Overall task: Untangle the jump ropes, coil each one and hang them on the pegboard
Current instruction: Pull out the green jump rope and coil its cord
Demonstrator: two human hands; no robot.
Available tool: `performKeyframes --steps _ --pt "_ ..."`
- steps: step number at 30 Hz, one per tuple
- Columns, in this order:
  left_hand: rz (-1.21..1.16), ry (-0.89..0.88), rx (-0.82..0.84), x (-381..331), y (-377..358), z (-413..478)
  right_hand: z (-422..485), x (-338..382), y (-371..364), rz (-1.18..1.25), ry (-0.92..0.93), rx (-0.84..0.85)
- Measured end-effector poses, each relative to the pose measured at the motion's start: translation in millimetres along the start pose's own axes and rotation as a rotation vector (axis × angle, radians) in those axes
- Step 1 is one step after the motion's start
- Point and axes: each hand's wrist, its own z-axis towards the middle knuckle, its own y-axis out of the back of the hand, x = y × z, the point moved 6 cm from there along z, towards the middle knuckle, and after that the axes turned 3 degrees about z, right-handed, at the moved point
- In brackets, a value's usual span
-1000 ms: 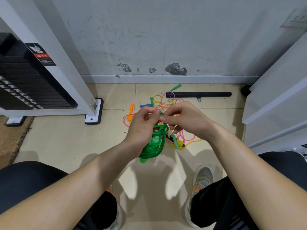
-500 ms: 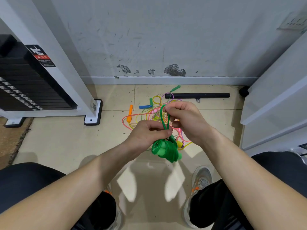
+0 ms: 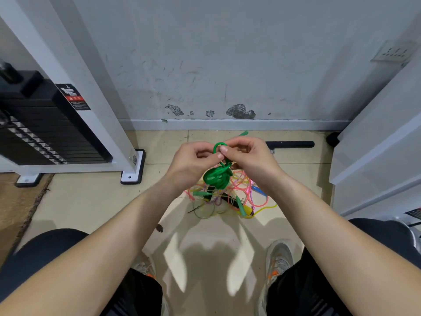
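Above the tiled floor (image 3: 91,201), our left hand (image 3: 191,163) and right hand (image 3: 250,158) have raised the green rope (image 3: 216,176) over the tangle (image 3: 241,197), fingers (image 3: 224,149) pinching its top loop; the coil looks nearly tied off.

The tiled floor (image 3: 86,201) is carrying tangled ropes (image 3: 245,192); a black bar (image 3: 293,144) is lying by the wall (image 3: 227,65), and a brown mat (image 3: 16,201) is lying at left.

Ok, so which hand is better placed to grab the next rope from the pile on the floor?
Probably the right hand. The pile spreads mostly beneath it, toward its side. Both hands pinch the green rope, so the left hand would have to hold the coil alone.
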Motion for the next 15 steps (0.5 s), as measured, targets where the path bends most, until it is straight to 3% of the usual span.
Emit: performKeyframes --steps 5,15 --pt "-0.023 0.043 0.026 -18.6 22.3 37.4 37.5 23.7 -0.1 -0.119 0.07 -0.02" --pt "0.042 0.142 0.059 -38.9 59.5 175.3 175.1 42.5 14.7 -0.104 -0.093 -0.04"
